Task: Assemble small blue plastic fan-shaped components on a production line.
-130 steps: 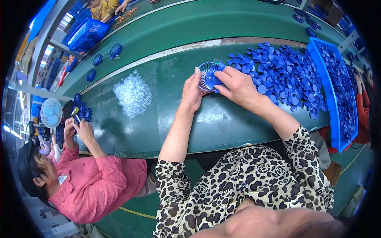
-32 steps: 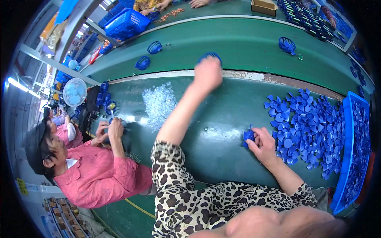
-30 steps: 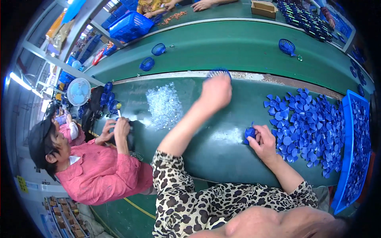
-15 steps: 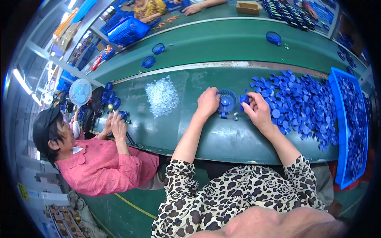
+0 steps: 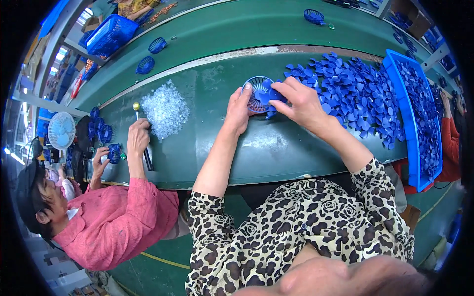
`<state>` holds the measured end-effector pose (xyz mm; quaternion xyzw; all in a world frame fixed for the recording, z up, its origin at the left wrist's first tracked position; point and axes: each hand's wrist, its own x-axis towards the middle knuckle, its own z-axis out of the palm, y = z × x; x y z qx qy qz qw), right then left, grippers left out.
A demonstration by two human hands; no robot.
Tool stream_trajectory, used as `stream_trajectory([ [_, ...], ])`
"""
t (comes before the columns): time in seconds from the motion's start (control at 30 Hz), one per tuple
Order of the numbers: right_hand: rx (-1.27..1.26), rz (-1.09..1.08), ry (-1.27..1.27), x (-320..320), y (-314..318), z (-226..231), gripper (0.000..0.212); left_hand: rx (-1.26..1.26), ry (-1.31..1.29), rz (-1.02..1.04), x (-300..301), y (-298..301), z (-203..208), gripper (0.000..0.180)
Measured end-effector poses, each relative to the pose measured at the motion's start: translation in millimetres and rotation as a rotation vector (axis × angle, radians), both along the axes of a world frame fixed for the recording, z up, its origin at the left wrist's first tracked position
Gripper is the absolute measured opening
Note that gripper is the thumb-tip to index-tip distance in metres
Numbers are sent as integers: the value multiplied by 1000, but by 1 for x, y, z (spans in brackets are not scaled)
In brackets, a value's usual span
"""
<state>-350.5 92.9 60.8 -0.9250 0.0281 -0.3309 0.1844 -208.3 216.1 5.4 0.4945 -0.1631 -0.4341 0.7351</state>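
Observation:
My left hand [image 5: 238,112] is closed on the rim of a round blue fan housing [image 5: 253,103] with a slatted grille, its open side facing up. In my right hand [image 5: 302,102] a blue fan blade [image 5: 265,90] is pinched between thumb and fingers, over the middle of the housing. Part of the blade hides the housing's centre. Whether the two touch, I cannot tell. A large pile of loose blue fan blades [image 5: 353,89] spreads over the green table just right of my right hand.
Small clear plastic pieces [image 5: 164,109] are heaped to the left. A blue tray [image 5: 401,106] of blades stands at the right. A co-worker in pink [image 5: 111,217] holds a hammer [image 5: 137,106] and a blue housing [image 5: 114,153]. Beyond lies a green belt [image 5: 217,37] with housings.
My right hand has brought the blade from beside the housing to over it. The housing is now tilted up in my left hand. The co-worker's hands have moved apart. The whole view has shifted.

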Motion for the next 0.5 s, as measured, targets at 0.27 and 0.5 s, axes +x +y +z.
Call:
stream_trajectory([
  [0.27, -108, -29, 138, 23, 4, -16, 30, -84, -66, -43, -10, -3, -1, 27],
  [0.5, -91, -13, -53, 28, 0, -16, 42, -31, -327, 163, 1, -3, -4, 30],
])
